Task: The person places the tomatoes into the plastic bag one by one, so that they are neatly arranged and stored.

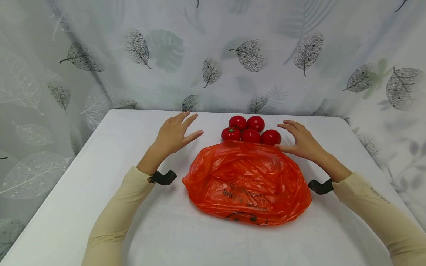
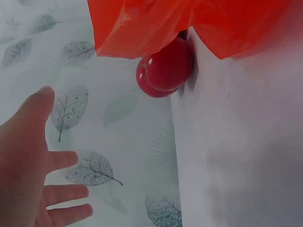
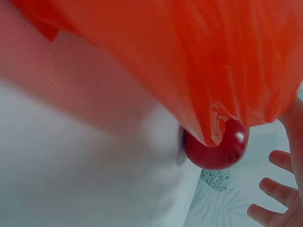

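Observation:
An orange-red plastic bag (image 1: 247, 173) lies spread on the white table, its opening facing up and dark print showing inside. Just behind its far rim sit several shiny red tomatoes (image 1: 250, 136) in two rows, one with a green calyx. My left hand (image 1: 173, 133) hovers to the left of the bag, fingers spread, holding nothing. On the other side, my right hand (image 1: 302, 144) has its fingers apart, with the thumb by the bag's far right rim and the rightmost tomato (image 1: 271, 137). Whether that thumb touches the bag I cannot tell.
The white table (image 1: 80, 195) stretches around the bag on both sides and in front. A leaf-patterned curtain (image 1: 186, 66) hangs behind and beside it. Dark wrist-camera mounts (image 1: 164, 178) stick out inward from both wrists, near the bag's sides.

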A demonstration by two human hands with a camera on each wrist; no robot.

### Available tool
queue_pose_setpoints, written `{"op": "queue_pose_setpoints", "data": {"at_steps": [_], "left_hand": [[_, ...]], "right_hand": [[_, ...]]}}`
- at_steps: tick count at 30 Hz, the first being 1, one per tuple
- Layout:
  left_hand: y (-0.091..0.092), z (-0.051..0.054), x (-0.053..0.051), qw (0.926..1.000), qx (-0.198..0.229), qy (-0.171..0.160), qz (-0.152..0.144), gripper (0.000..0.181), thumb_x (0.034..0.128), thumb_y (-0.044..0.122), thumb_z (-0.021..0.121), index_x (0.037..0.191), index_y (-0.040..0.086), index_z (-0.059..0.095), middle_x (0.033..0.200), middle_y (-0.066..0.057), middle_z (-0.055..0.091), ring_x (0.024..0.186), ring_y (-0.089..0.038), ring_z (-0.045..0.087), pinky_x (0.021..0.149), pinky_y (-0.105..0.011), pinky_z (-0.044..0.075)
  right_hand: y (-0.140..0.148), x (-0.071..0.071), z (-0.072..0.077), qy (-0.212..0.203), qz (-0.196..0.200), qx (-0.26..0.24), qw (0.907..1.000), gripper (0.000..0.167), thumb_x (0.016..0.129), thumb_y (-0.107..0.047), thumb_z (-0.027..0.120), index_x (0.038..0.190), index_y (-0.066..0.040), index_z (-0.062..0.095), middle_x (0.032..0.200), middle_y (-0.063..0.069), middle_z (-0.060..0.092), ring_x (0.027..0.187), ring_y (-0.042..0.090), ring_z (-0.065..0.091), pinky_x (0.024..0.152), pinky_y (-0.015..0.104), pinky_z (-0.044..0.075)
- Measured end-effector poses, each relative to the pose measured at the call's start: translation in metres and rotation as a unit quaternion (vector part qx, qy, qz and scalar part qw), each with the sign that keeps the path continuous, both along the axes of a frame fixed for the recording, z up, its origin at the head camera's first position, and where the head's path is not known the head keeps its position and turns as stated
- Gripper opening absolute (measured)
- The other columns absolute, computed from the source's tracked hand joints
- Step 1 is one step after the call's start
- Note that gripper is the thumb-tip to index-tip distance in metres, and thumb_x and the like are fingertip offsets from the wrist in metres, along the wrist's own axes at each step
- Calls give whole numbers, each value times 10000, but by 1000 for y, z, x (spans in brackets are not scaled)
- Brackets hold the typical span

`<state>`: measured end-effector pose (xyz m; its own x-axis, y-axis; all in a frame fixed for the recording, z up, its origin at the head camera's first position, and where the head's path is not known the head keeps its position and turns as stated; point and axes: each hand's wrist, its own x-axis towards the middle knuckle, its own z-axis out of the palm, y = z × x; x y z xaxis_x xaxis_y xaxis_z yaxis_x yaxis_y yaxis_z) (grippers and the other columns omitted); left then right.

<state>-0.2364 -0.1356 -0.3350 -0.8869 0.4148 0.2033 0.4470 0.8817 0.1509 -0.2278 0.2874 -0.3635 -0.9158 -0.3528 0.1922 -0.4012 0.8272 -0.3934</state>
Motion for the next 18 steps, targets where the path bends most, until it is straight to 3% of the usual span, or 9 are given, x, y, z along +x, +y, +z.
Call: {"op": "queue_pose_setpoints", "data": {"at_steps": [9, 18], "left_hand": [[1, -10, 11, 9995, 157, -232, -133, 632, 967, 522, 498, 1482, 161, 426, 1508, -142, 404, 1382, -347, 374, 1126, -533, 292], [4, -21, 23, 9959, 515, -678, -300, 592, 966, 508, 506, 1443, 158, 488, 1467, -131, 466, 1351, -322, 428, 1087, -540, 351]], "right_hand": [[-1, -2, -10, -208, 266, -543, 9980, 672, 803, -122, 782, 1388, -10, 472, 1428, 292, 388, 1312, 493, 334, 963, 707, 354], [-1, -4, -19, -604, 322, -839, 9941, 644, 858, -111, 740, 1416, -11, 436, 1423, 281, 400, 1296, 477, 372, 936, 650, 422]]}}
